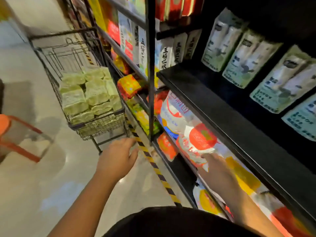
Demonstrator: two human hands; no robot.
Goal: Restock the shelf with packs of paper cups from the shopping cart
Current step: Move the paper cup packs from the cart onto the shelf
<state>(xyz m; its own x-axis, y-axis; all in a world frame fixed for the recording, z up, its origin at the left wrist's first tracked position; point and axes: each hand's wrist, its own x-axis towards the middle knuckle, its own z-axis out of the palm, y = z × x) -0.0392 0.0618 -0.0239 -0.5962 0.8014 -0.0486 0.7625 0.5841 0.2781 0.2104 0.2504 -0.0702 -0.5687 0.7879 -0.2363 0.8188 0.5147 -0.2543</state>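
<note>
The packs of paper cups (89, 93) sit piled in the near end of the shopping cart (51, 53), pale green blocks stacked several layers deep, right up against the wire. More cup packs (222, 40) stand in a row on the upper shelf (222, 117) to the right.

Left hand (118, 158) is stretched out ahead, palm down, fingers loose and apart, nothing in it. It hovers low, just short of the cart's near bottom corner; it is blurred, so I can't call contact. Right hand (220, 175) is out to the lower shelf, fingers extended, index fingertip on a white-and-red bag (196, 144). No curl round it, no pinch.

Black metal shelving runs up the right side, a dark post (151, 82) splitting two bays, with bright red, orange and yellow packets crowding the lower levels. The floor (51, 168) is pale and glossy, and a yellow-and-black striped tape (153, 165) runs along the foot of the shelving. The cart is parked tight beside the shelves. An orange frame (20, 130) sits at the far left.

The shelf packs stand upright, long axis top to bottom, printed fronts facing the aisle, side by side. In the cart the packs lie packed together, and I can't tell which way their long axis runs.
</note>
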